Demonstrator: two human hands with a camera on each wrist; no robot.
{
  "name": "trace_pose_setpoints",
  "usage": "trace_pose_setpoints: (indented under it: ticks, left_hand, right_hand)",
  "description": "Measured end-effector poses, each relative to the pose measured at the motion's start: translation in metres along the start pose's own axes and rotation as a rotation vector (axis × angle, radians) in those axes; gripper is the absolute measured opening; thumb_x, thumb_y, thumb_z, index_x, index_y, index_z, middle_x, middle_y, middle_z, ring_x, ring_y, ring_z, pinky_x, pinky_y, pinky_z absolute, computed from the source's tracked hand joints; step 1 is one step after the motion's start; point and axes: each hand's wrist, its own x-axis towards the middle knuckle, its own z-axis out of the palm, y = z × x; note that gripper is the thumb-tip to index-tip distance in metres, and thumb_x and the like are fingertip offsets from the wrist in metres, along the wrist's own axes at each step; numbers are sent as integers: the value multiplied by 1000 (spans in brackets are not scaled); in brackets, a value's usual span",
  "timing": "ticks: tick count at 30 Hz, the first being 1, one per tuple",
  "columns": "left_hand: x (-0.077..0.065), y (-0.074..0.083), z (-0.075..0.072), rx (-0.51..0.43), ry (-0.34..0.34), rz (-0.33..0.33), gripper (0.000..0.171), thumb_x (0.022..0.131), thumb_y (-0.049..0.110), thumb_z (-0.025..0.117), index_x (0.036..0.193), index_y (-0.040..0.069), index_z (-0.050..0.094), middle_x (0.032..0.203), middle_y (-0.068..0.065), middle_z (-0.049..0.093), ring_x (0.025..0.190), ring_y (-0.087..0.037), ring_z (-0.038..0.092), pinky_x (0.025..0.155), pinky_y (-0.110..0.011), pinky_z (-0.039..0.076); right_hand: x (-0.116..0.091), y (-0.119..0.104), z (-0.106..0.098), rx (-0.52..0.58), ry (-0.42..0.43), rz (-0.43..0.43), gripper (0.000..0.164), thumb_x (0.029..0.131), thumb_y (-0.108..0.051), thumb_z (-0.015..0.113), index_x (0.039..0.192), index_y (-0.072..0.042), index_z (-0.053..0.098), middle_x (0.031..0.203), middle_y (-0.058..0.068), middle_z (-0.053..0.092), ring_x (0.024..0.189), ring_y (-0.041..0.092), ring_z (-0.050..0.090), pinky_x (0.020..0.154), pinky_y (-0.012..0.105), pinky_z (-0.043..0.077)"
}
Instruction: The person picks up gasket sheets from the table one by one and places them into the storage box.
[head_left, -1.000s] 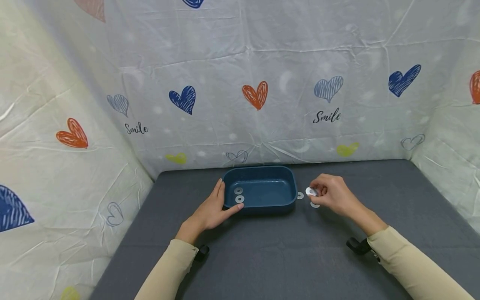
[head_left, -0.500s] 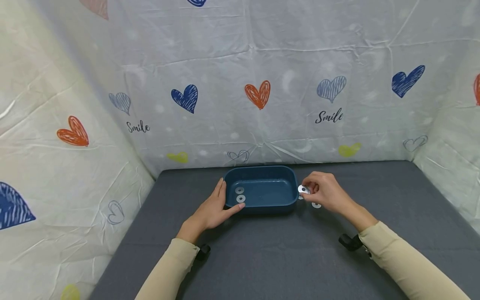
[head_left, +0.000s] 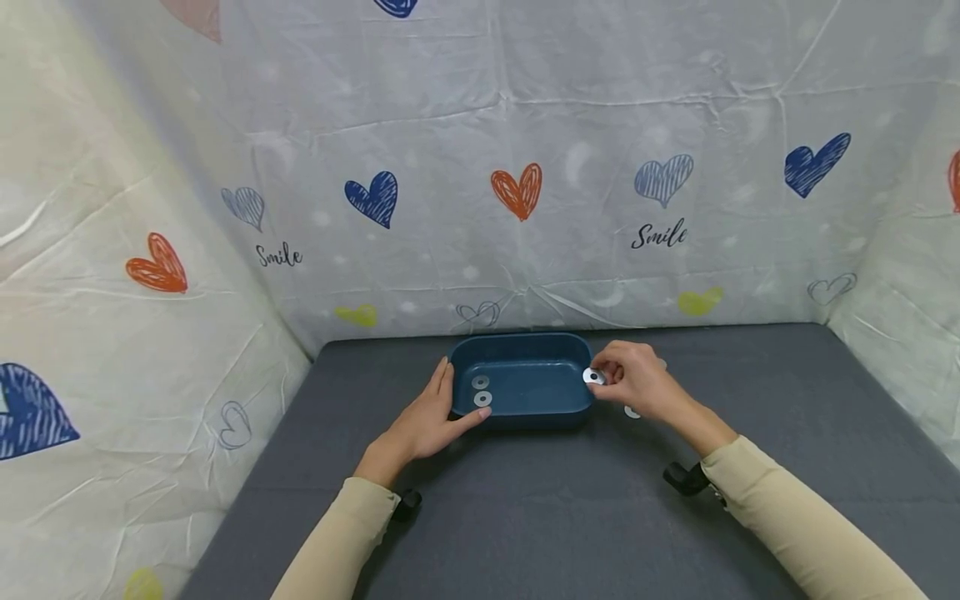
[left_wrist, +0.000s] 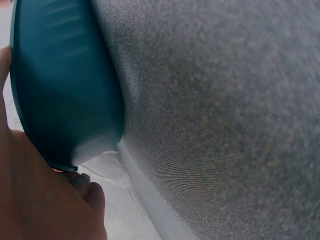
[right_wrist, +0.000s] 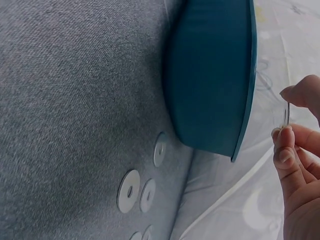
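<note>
My right hand (head_left: 637,379) pinches a flat metal washer (head_left: 593,377) between thumb and fingertips at the right rim of a blue rectangular tray (head_left: 525,415). In the right wrist view that washer (right_wrist: 287,114) is edge-on, above the rim. My left hand (head_left: 423,429) rests against the tray's left end, fingers straight along the outer side and thumb on the front rim. Two washers lie inside the tray at the left, a nearer washer (head_left: 483,399) and a farther washer (head_left: 480,382).
On the grey cloth-covered table (head_left: 525,517), several loose washers lie right of the tray, among them a larger-looking washer (right_wrist: 128,191); my right hand partly hides them in the head view. A white heart-print curtain (head_left: 450,250) stands behind the tray and along both sides.
My right hand has moved left with the washer, from above the loose washers to the tray's right rim. My left hand and the tray have kept their places.
</note>
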Motion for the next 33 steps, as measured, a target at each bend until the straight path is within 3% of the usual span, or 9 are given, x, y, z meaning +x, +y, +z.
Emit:
trace_pose_setpoints:
  ticks: [33]
  left_hand:
    - [0,0,-2,3,-7,-8,119,88,86,43,164,2,5,172,-11,-5,156,-33,17,120,-55,27]
  right_hand:
    - [39,-10,41,53,-43,-23,18,86,-8,82,100,-1,76,87,5,65,70,9,60,65,28,54]
